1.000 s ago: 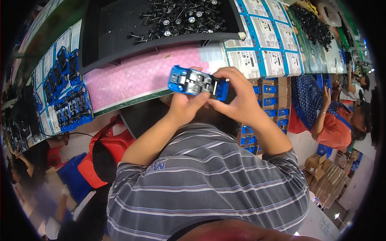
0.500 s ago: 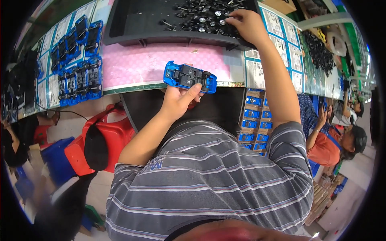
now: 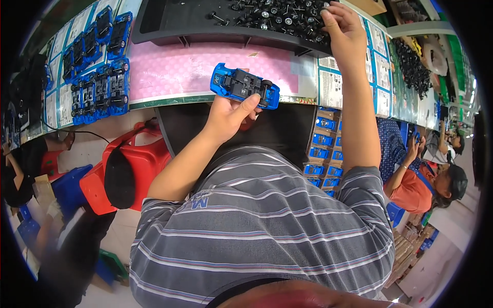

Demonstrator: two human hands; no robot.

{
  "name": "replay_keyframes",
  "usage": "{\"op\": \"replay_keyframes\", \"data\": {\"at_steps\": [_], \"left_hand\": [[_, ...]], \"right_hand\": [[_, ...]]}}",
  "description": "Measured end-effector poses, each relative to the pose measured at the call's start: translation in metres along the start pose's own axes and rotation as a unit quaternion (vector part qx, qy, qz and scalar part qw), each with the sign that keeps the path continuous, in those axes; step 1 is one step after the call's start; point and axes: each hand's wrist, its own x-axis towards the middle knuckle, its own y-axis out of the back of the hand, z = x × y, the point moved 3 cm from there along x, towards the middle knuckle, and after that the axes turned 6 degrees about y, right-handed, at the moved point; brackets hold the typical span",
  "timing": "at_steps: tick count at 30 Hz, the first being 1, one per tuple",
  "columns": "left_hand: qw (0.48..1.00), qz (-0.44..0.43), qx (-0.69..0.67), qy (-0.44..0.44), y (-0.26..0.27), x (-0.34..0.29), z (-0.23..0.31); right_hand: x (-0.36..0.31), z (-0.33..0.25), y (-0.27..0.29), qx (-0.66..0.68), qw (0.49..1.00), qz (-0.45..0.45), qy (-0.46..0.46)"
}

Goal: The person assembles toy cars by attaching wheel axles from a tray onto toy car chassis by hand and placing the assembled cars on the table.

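My left hand (image 3: 230,114) is closed round a blue toy car (image 3: 244,88), held with its black underside up above the table's front edge. The thumb presses on the chassis beside black wheels at the car's right end; no wheels show at the left end. Over the right part of a black tray (image 3: 221,37), my right hand (image 3: 347,33) has its thumb and fingertips together on a small wheel axle (image 3: 324,12), mostly covered by the fingers. Loose wheel axles (image 3: 287,21) with black wheels and silver hubs lie heaped in the tray.
Several upturned blue toy cars (image 3: 102,90) stand in rows on the left, over printed sheets. A pink mat (image 3: 169,77) lies before the tray. Blue car bodies fill a partitioned box (image 3: 322,138) at right. A red chair (image 3: 138,167) stands left; a co-worker (image 3: 411,190) sits right.
My right hand has moved right and slightly up, from among the wheel axles toward the tray's right side, fingertips pinched. My left hand still holds the toy car, almost in the same place.
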Motion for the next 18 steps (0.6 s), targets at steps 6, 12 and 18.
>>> {"op": "replay_keyframes", "data": {"at_steps": [6, 12, 18], "left_hand": [[0.999, -0.018, 0.026, 0.017, -0.006, 0.004, -0.002], [0.999, -0.002, 0.034, 0.029, -0.01, 0.003, 0.0], [0.993, 0.008, 0.116, -0.007, -0.013, 0.001, 0.003]], "right_hand": [[-0.005, -0.02, 0.0, -0.08, 0.992, -0.078, -0.062], [-0.038, -0.046, 0.001, -0.039, 0.997, -0.053, 0.035], [-0.103, -0.114, -0.062, -0.008, 0.974, -0.218, 0.066]]}}
